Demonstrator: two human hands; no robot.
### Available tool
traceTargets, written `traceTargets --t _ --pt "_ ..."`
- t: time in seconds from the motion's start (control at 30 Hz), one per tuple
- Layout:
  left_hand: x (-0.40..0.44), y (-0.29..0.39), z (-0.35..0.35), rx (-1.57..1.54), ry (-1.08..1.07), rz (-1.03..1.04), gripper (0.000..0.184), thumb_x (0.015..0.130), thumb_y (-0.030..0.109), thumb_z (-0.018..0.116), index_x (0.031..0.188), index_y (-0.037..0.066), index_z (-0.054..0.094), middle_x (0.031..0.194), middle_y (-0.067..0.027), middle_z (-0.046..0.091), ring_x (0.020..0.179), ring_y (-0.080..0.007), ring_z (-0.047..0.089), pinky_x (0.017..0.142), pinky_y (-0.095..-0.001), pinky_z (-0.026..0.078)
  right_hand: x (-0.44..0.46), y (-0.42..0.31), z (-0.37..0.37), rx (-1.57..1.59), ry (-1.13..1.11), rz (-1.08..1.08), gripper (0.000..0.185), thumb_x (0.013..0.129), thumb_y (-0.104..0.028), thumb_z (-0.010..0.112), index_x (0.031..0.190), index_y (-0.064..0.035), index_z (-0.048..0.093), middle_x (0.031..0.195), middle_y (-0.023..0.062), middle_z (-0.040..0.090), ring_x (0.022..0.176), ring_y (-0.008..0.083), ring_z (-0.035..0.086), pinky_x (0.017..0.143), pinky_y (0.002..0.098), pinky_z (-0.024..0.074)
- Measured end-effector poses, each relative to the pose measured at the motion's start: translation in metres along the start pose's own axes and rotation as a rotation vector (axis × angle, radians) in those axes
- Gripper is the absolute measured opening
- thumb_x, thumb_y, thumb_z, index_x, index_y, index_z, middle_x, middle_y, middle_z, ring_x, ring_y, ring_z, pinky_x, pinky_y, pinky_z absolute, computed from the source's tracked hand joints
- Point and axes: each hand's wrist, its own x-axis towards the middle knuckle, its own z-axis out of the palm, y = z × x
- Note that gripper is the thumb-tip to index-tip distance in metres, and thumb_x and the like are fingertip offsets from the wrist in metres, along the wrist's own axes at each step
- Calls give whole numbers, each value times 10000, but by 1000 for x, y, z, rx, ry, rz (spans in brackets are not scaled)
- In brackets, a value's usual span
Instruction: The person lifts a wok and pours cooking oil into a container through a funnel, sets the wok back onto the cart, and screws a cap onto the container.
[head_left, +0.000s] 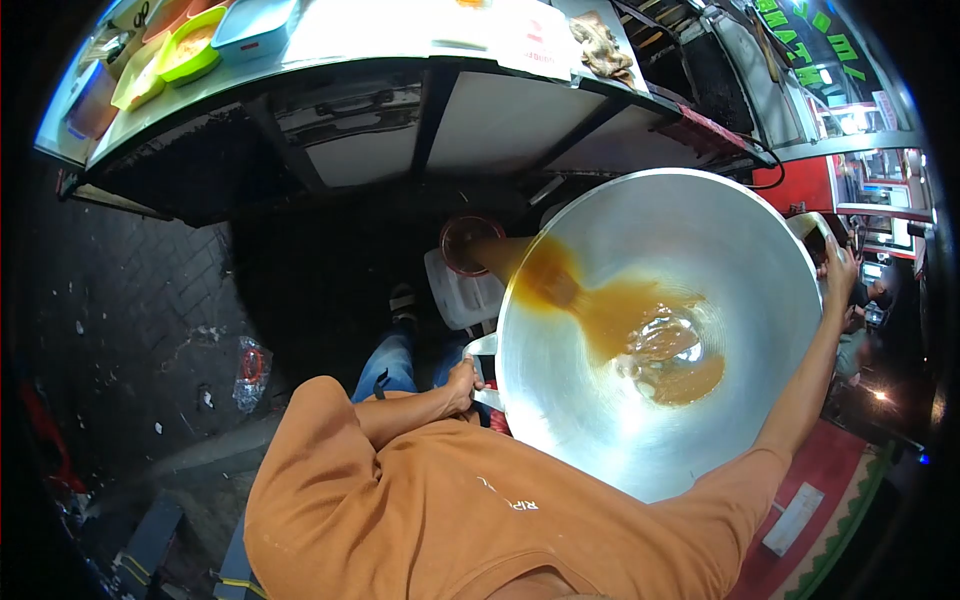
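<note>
Right of the frame's centre, a metal pot [560, 410] leaned, brown liquid [655, 310] pouring toward a bucket [462, 228]; the left grip [463, 386] clasped the pot's left handle [484, 346], the right grip [840, 275] its right handle [806, 222].

1. A counter [345, 32] runs across the top, its surface brightly lit.
2. On it, toward the left, a green bowl [178, 76] stands just beside a blue tub [256, 46].
3. A crumpled rag [603, 50] lies near its right end.
4. Upper right, a sign [815, 48] with green lettering.
5. At left, a clear bag [250, 385] on dark paving [120, 300].
</note>
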Motion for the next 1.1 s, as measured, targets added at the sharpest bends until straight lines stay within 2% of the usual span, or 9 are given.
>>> traceTargets --t 0.43,0.67,0.8,1.1 --pt "1 3 -5 -19 29 -7 339 939 391 361 765 101 383 557 1 307 419 -128 311 561 -369 510 15 -36 35 -71 -59 -14 290 822 -298 628 798 -11 599 507 -29 409 379 57 388 362 219 317" --pt "2 3 -6 -35 17 -5 361 937 399 363 741 97 386 556 2 298 418 -129 302 595 -391 525 30 -47 56 -110 -47 -85 339 806 -330 632 806 8 616 509 5 475 369 64 409 350 236 314" --pt "10 0 -10 -34 37 -19 363 939 417 339 753 108 382 535 0 317 419 -132 321 537 -368 512 25 -63 63 -219 -27 -99 332 794 -332 644 784 0 621 497 -7 478 380 58 428 348 233 325" --pt "14 4 -17 -59 32 -39 370 934 417 355 761 95 409 564 -12 333 436 -130 330 547 -372 513 16 -72 78 -132 -3 -84 342 793 -324 647 792 16 615 489 4 478 362 59 421 340 232 325"
